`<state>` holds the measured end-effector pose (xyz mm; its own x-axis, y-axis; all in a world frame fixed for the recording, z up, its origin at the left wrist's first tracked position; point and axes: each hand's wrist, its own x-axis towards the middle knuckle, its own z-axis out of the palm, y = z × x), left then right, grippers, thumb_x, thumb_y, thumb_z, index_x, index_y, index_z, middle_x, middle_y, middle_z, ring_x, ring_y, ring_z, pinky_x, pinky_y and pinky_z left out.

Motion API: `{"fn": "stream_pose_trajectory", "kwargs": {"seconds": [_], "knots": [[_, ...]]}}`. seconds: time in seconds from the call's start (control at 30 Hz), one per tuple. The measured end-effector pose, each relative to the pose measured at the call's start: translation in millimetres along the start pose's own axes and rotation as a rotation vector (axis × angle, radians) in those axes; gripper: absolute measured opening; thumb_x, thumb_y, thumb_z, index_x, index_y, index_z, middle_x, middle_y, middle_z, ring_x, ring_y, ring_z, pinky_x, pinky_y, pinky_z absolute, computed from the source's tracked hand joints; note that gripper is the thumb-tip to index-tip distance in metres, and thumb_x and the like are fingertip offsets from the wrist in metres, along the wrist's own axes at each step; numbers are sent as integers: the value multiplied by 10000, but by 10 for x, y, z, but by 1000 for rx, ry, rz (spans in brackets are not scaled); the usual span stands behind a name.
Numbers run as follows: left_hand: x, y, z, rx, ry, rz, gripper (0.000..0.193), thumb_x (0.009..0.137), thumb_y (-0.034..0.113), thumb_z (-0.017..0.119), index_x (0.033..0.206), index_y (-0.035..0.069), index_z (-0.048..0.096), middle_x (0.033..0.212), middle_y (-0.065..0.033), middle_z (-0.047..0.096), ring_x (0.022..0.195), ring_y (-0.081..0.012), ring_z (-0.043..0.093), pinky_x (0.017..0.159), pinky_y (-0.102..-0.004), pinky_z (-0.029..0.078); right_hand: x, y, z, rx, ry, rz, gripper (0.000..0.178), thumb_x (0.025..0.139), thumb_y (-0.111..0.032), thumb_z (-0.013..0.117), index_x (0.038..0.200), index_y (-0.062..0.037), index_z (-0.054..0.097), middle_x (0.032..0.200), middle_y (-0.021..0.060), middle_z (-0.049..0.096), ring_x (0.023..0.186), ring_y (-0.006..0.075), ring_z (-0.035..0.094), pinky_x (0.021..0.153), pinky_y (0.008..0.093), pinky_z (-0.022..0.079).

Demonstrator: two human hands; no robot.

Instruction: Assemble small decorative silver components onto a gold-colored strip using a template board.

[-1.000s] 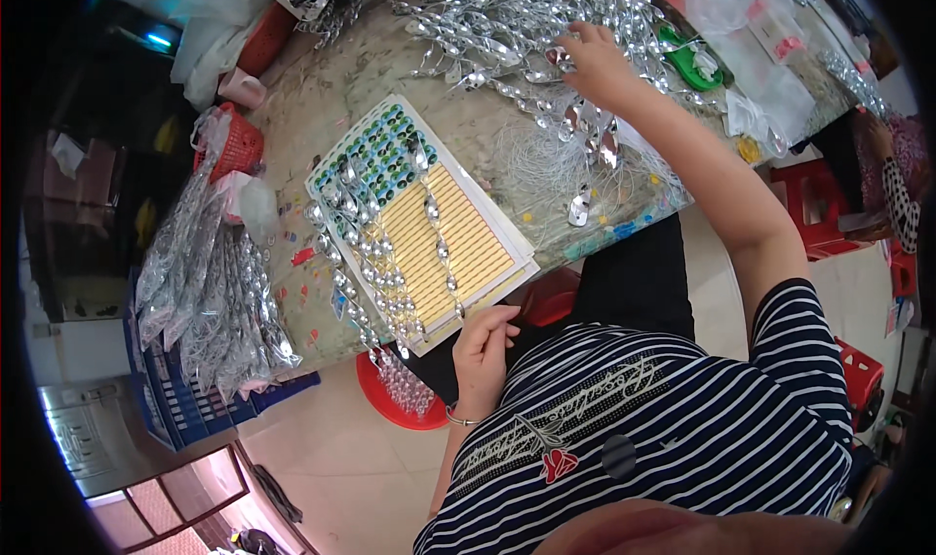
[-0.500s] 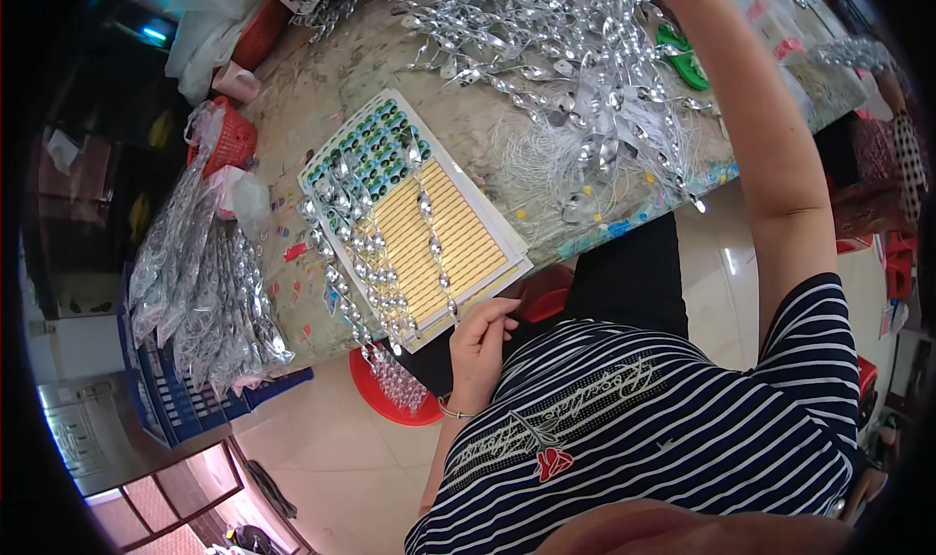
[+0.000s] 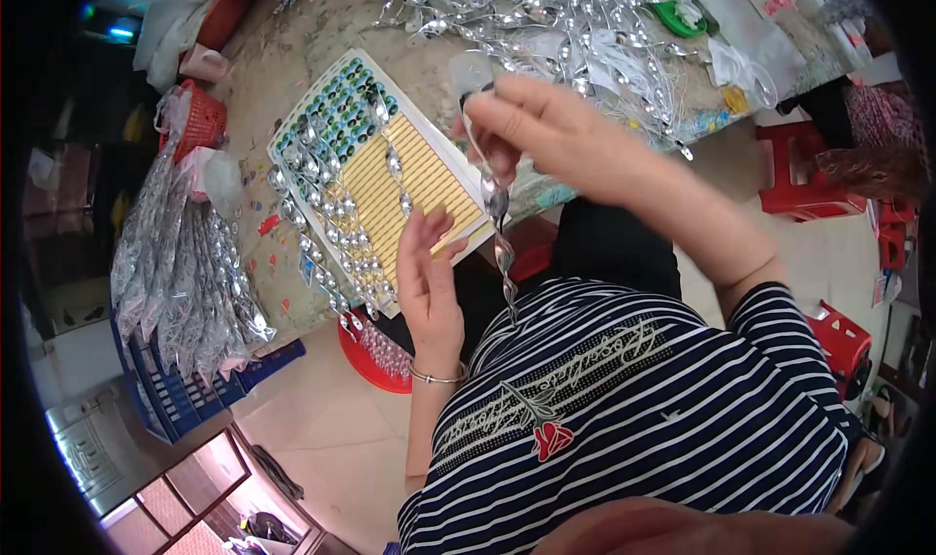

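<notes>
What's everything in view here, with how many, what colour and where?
Table: one, grey-brown, ahead
Loose strands: many, silver, table's far side
Printed sheets: a stack, yellow and blue-green, table's near side
Laid-out strands: several, silver, on those sheets
Bagged strands: many, silver, left edge
Basket: one, red, table's left
Crate: one, blue, lower left
Tub: one, red, below the table
Tray: one, green, table's far right
Stools: at least two, red, right
Shirt: one, navy-white, worn
Left hand: one, bare, by the sheets
Right hand: one, bare, holding one silver strand
</notes>
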<state>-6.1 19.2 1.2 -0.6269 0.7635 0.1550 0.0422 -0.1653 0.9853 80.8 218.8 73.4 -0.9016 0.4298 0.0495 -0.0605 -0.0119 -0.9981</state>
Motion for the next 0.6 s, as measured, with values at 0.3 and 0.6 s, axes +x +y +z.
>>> {"fn": "stream_pose_trajectory", "kwargs": {"seconds": [0.3,0.6], "knots": [[372,287,305,-89,-188,-57,538,967,106,403,1449,42,171,1272,-131,449,892,-130,584,626,-180,481,84,58,180,15,33,-9,314,974,-294,456,870,-20,568,769,13,586,648,68,530,603,219,447],[528,334,53,87,-57,-102,429,969,86,421,1389,32,351,799,4,545,577,-4,363,496,-143,298,348,177,-427,-370,204,-123,303,945,-297,467,1043,-64,634,1009,80,605,929,150,565,797,309,472]]}}
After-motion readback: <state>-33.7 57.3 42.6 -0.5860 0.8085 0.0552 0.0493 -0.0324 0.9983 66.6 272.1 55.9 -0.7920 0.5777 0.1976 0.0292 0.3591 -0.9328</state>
